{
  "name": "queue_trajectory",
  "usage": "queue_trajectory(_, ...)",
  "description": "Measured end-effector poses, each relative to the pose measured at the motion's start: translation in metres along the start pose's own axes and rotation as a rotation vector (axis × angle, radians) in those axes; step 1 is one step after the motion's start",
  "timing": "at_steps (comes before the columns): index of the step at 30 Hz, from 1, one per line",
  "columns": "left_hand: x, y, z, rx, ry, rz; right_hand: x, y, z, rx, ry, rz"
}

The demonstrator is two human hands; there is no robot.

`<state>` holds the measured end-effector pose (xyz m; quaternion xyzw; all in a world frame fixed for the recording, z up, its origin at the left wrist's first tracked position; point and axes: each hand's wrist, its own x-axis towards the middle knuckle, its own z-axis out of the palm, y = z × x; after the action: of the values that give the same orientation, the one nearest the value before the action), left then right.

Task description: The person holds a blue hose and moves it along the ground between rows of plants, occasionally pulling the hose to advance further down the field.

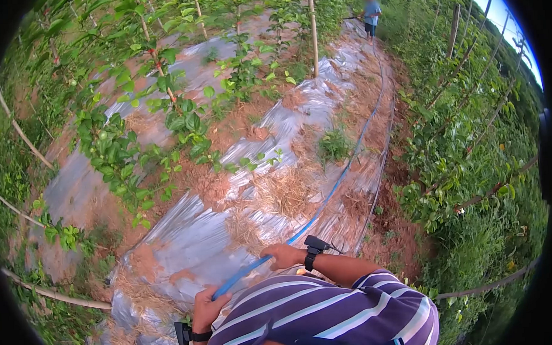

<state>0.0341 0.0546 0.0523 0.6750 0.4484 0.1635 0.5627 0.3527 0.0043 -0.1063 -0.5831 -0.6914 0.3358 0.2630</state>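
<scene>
A blue hose (248,269) runs through both of my hands. My left hand (209,307), low in the view beside my striped shirt, is closed around its near part. My right hand (283,255) is wrapped round it a little farther ahead. From there the hose stretches forward over silvery plastic sheeting (181,233) and curves up the row toward a person (371,17) in a red cap and light blue shirt. Both my wrists carry strapped black devices. Where the hose goes behind my left hand is mostly hidden.
Dry straw (283,193) and reddish soil lie on the torn sheeting. A thin dark pipe (382,169) runs right of the hose. Leafy staked plants (111,142) stand on the left, a dense green row (457,148) on the right. A wooden post (314,37) rises ahead.
</scene>
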Motion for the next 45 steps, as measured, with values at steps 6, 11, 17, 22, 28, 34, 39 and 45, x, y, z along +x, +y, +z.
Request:
queue_trajectory(6,0.0,-0.013,-0.004,-0.024,-0.012,-0.011,-0.025,0.074,0.023,-0.308,-0.399,0.401)
queue_trajectory(11,0.009,-0.066,0.005,0.051,0.012,-0.16,-0.056,0.088,0.012,-0.262,-0.312,0.481)
queue_trajectory(17,0.012,-0.129,0.019,-0.094,-0.015,-0.263,-0.069,0.062,0.004,-0.131,-0.191,0.569)
queue_trajectory(22,0.02,-0.099,0.024,0.048,-0.048,-0.241,-0.061,0.035,-0.005,-0.12,-0.131,0.639)
queue_trajectory(28,0.024,-0.106,0.027,-0.007,-0.07,-0.145,-0.054,0.042,-0.007,-0.172,-0.098,0.616)
queue_trajectory(34,0.025,-0.16,0.036,-0.05,-0.104,-0.276,-0.061,0.026,-0.016,-0.145,-0.12,0.684)
queue_trajectory(39,0.023,-0.161,0.031,0.018,-0.138,-0.243,-0.067,0.039,-0.001,-0.186,-0.15,0.692)
queue_trajectory(45,0.044,-0.119,0.04,0.28,-0.121,-0.181,-0.071,0.041,0.002,-0.189,-0.153,0.692)
